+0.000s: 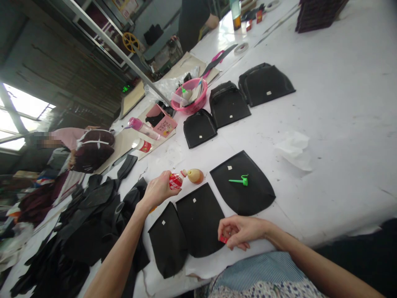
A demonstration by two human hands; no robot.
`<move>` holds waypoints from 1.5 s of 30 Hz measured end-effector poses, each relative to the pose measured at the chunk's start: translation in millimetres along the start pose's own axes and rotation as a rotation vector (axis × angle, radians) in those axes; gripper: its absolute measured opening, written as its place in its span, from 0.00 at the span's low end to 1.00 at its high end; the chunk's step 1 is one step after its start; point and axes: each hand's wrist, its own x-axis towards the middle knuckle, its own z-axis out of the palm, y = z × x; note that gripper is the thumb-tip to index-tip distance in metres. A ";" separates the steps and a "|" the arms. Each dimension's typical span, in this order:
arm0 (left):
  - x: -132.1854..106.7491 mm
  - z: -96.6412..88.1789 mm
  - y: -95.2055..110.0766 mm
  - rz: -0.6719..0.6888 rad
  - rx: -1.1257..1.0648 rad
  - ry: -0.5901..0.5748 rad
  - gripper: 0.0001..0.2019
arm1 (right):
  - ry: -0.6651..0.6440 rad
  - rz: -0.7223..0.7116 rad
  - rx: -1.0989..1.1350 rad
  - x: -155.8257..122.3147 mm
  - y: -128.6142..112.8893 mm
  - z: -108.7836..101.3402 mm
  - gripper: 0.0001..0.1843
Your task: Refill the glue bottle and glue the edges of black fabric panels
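Observation:
My left hand (159, 189) is closed round a bottle with a red label (176, 181), held tipped over to the right. The bottle's mouth meets the neck of a small yellowish squeeze bottle (196, 176) on the white table; whether liquid is running between them cannot be made out. My right hand (242, 232) has curled fingers around a small red piece, perhaps a cap (223, 239), near the table's front edge. A green nozzle top (243, 180) lies on a curved black panel (248, 198). Beside it are a wider black panel (201, 227) and a narrower black panel (169, 244).
Several black cut pieces (89, 223) are heaped at left. Farther back stand three shaped black pieces, one being the middle black piece (228, 103), a pink basin (192, 108), a pink box (166, 126) and a clear bottle (144, 127). Crumpled white paper (296, 151) lies right. Another person (70, 138) is at far left.

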 end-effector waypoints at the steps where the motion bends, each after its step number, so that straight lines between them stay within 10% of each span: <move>1: 0.2 -0.8 0.2 0.005 0.009 0.001 0.22 | 0.002 0.000 -0.003 0.0 -0.1 -0.1 0.27; 45: 2.0 -18.6 7.7 0.003 0.099 -0.008 0.22 | -0.003 -0.008 -0.030 1.0 2.2 -1.4 0.28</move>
